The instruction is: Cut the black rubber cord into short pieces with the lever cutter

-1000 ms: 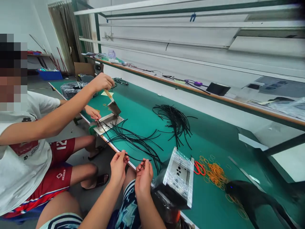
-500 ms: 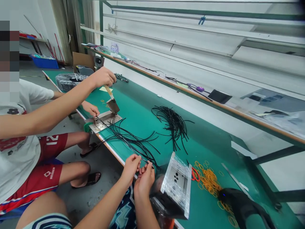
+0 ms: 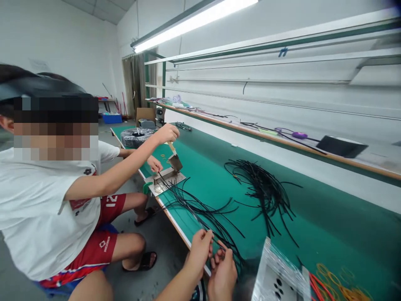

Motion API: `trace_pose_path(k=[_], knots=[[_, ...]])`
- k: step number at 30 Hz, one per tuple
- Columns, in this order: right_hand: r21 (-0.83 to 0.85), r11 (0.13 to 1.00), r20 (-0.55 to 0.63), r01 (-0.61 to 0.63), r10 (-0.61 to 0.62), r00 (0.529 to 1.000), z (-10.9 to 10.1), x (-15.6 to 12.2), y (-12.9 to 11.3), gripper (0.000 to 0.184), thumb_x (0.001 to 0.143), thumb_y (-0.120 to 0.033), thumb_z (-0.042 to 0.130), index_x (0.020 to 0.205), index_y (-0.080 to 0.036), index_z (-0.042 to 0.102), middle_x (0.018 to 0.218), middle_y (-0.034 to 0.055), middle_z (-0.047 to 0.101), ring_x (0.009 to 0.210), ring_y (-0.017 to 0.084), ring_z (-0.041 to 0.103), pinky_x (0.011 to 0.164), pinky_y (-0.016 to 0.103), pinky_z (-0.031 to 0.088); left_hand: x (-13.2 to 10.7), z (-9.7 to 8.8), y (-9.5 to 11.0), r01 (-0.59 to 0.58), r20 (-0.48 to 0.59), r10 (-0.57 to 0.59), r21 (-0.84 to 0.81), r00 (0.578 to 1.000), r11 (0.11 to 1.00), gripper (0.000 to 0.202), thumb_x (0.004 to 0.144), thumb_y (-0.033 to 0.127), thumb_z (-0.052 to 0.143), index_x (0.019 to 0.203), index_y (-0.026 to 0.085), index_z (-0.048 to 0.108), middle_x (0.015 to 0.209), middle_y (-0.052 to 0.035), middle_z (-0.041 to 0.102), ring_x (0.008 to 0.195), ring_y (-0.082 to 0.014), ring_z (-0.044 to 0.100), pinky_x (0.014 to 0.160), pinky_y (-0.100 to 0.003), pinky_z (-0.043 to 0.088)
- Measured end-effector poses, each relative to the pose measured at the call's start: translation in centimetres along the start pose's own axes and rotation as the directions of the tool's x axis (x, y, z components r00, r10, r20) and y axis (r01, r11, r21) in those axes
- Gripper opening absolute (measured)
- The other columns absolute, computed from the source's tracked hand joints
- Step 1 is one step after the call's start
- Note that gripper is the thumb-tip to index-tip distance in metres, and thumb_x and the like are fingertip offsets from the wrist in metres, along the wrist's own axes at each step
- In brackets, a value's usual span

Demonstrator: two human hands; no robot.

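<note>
**A thin black cord (image 3: 216,242) was held over a green bench (image 3: 328,221)**

The cord was pinched by the closed fingers (image 3: 206,236) of the left hand (image 3: 197,255), and it lay over the loose black cords (image 3: 200,211) near the bench's front edge. The fingers of the right hand (image 3: 223,276) were half curled just beside it, though a grip there could not be told. A foil-wrapped box (image 3: 278,276) was seen close to the right hand. Further along, a wood-handled cutter (image 3: 174,162) on a steel base plate (image 3: 166,182) was gripped by a seated co-worker's hand (image 3: 166,133). A second heap of black cords (image 3: 266,188) lay well apart, and orange rubber bands (image 3: 338,280) lay beside red-handled scissors (image 3: 318,288).
</note>
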State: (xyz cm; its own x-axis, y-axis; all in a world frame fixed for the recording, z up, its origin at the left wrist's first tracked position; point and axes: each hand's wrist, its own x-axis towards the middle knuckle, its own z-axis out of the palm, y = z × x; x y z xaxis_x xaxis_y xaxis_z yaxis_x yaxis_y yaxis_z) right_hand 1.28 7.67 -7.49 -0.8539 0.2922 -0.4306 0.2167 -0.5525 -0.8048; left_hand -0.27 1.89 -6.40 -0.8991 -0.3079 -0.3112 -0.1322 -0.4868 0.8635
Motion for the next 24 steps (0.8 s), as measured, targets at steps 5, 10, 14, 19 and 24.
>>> trace_pose_path(k=[5, 10, 14, 19, 24], knots=[[0.082, 0.996, 0.026, 0.037, -0.039, 0.999, -0.6, -0.1, -0.1, 0.032, 0.073, -0.049, 0.059, 0.084, -0.019, 0.055, 0.061, -0.0063, 0.046, 0.049, 0.009, 0.039, 0.046, 0.026, 0.031, -0.5, 0.1, -0.3, -0.023, 0.051, 0.023, -0.012, 0.998, 1.0, 0.059, 0.058, 0.075, 0.065, 0.068, 0.018, 0.056, 0.045, 0.0061, 0.044, 0.035, -0.0077, 0.038, 0.034, -0.021, 0.027], [0.101, 0.994, -0.018, 0.039, -0.037, 0.999, -0.7, 0.0, -0.1, 0.032, 0.076, -0.049, 0.056, 0.089, -0.019, 0.056, 0.064, -0.0052, 0.048, 0.053, 0.011, 0.045, 0.051, 0.027, 0.036, -1.3, 0.8, -0.6, 0.004, 0.08, -0.006, 0.02, 0.997, 1.0, 0.057, 0.057, 0.073, 0.067, 0.065, 0.019, 0.051, 0.044, 0.0072, 0.044, 0.034, -0.0094, 0.043, 0.031, -0.021, 0.031], [0.172, 0.985, -0.013, 0.014, -0.012, 1.0, -0.1, -0.9, -0.7, 0.033, 0.083, -0.047, 0.048, 0.097, -0.019, 0.056, 0.066, -0.0054, 0.049, 0.052, 0.009, 0.043, 0.05, 0.025, 0.035, -1.5, 0.8, -0.6, -0.032, 0.098, 0.03, 0.011, 0.995, 0.999, 0.049, 0.062, 0.064, 0.069, 0.063, 0.02, 0.047, 0.045, 0.0075, 0.045, 0.035, -0.0091, 0.046, 0.033, -0.019, 0.034], [0.176, 0.983, -0.061, 0.06, -0.05, 0.997, 0.5, -1.3, -1.0, 0.03, 0.086, -0.048, 0.045, 0.094, -0.02, 0.052, 0.066, -0.0064, 0.045, 0.048, 0.008, 0.039, 0.046, 0.024, 0.033, -1.8, 0.4, -0.9, -0.044, 0.105, 0.047, -0.027, 0.993, 0.999, 0.044, 0.067, 0.059, 0.068, 0.064, 0.02, 0.046, 0.044, 0.0083, 0.045, 0.035, -0.0092, 0.046, 0.033, -0.019, 0.036], [0.133, 0.991, -0.088, 0.03, -0.018, 0.996, 0.5, -0.9, -1.2, 0.03, 0.087, -0.048, 0.04, 0.095, -0.021, 0.05, 0.073, -0.0053, 0.046, 0.048, 0.006, 0.04, 0.047, 0.024, 0.036, -1.5, 0.1, -1.1, 0.001, 0.081, -0.004, 0.032, 0.997, 0.999, 0.036, 0.069, 0.052, 0.068, 0.066, 0.019, 0.052, 0.048, 0.0077, 0.047, 0.036, -0.0076, 0.045, 0.035, -0.019, 0.04]])
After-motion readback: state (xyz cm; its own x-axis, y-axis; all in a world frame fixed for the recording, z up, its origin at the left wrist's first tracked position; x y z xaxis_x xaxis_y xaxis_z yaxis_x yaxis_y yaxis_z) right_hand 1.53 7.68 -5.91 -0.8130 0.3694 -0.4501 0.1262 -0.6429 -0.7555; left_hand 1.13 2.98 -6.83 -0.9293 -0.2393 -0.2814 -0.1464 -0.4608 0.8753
